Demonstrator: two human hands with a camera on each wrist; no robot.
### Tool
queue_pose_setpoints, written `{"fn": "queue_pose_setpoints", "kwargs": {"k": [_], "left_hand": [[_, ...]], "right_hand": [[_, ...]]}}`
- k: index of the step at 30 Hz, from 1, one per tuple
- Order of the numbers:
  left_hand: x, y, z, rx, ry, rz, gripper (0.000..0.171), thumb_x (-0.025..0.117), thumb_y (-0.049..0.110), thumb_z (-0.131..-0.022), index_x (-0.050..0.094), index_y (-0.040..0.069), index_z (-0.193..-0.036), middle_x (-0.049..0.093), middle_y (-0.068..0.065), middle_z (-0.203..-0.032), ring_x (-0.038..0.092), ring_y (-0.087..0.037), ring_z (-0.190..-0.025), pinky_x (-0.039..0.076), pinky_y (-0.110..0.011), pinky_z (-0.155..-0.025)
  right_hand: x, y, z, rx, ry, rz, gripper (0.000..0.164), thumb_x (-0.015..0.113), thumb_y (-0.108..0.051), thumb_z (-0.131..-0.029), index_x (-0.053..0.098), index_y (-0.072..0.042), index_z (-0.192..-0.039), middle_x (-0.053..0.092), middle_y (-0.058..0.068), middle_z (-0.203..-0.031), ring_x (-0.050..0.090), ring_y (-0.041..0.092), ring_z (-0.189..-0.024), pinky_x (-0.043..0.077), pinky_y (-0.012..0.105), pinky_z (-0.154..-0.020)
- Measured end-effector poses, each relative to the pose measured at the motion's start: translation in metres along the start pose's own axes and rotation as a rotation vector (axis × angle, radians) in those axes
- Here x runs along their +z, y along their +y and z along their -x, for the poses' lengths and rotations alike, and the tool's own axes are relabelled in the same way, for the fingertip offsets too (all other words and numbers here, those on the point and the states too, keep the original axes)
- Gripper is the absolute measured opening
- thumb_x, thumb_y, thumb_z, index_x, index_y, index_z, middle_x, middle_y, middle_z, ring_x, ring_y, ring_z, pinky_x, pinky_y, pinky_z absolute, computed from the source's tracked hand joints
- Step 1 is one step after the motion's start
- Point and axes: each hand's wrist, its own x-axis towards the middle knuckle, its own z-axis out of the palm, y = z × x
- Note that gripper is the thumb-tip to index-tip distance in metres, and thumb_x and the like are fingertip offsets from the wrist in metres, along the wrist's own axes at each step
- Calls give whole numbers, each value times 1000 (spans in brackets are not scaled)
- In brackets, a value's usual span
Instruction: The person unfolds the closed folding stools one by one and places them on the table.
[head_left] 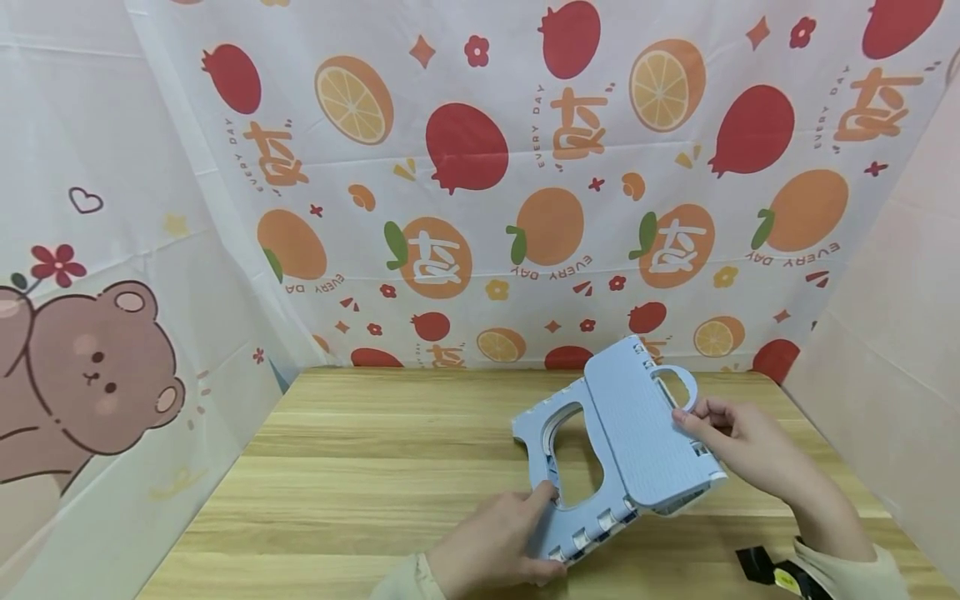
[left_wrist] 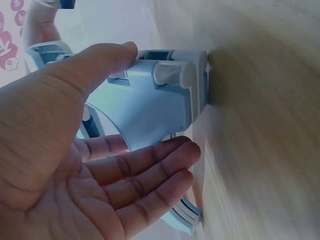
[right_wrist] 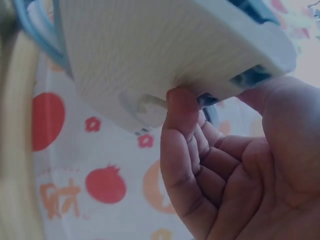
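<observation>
A light blue plastic folding step stool (head_left: 648,433) is tilted over the right half of the table, partly folded. Its textured top panel slants beside a leg panel (head_left: 543,437) with a large oval opening. A loop handle (head_left: 692,385) sticks out from the top panel's right edge. My left hand (head_left: 491,533) grips the leg panel's near end, thumb on one side and fingers on the other. In the left wrist view, a corner of the stool (left_wrist: 155,107) meets the wood. My right hand (head_left: 757,446) pinches the top panel's right edge close to the handle.
The wood-grain table (head_left: 360,467) stretches out to the left of the stool. A fruit-print cloth (head_left: 480,208) hangs behind its back edge, with a bear-print cloth (head_left: 105,375) at left and a pale cloth (head_left: 892,358) at right. A black strap (head_left: 757,565) lies by the right sleeve.
</observation>
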Motion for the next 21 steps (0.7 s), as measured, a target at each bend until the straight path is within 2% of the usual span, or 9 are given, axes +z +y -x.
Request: {"fn": "queue_pose_setpoints", "kwargs": {"k": [5, 9, 15, 21], "left_hand": [[1, 1, 0, 56, 11, 24, 66, 87, 50, -87, 51, 14, -129, 55, 14, -77, 46, 5, -62, 37, -8, -54], [3, 0, -2, 96, 12, 72, 62, 86, 46, -89, 50, 13, -127, 55, 15, -77, 46, 8, -62, 38, -6, -53], [6, -2, -4, 92, -35, 143, 63, 83, 46, -93, 49, 12, -133, 59, 14, -87, 50, 9, -68, 43, -6, -57], [4, -4, -5, 99, -39, 194, 65, 84, 46, -93, 48, 15, -137, 62, 11, -107, 56, 7, -83, 49, -7, -68]], "right_hand": [[-1, -18, 6, -40, 42, -33, 25, 65, -34, -109, 73, -10, -107, 69, -3, -81, 62, 9, -70, 50, 26, -62], [4, -29, 11, -105, 91, -48, 18, 66, -28, -108, 75, -13, -112, 74, -5, -90, 66, 7, -77, 55, 24, -69], [15, -42, 13, -218, 158, -105, 15, 67, -15, -107, 74, -12, -119, 76, -10, -97, 70, 3, -81, 58, 22, -70], [26, -53, 14, -244, 166, -142, 19, 66, -15, -107, 72, -13, -125, 76, -6, -100, 72, 4, -84, 59, 23, -71]]}}
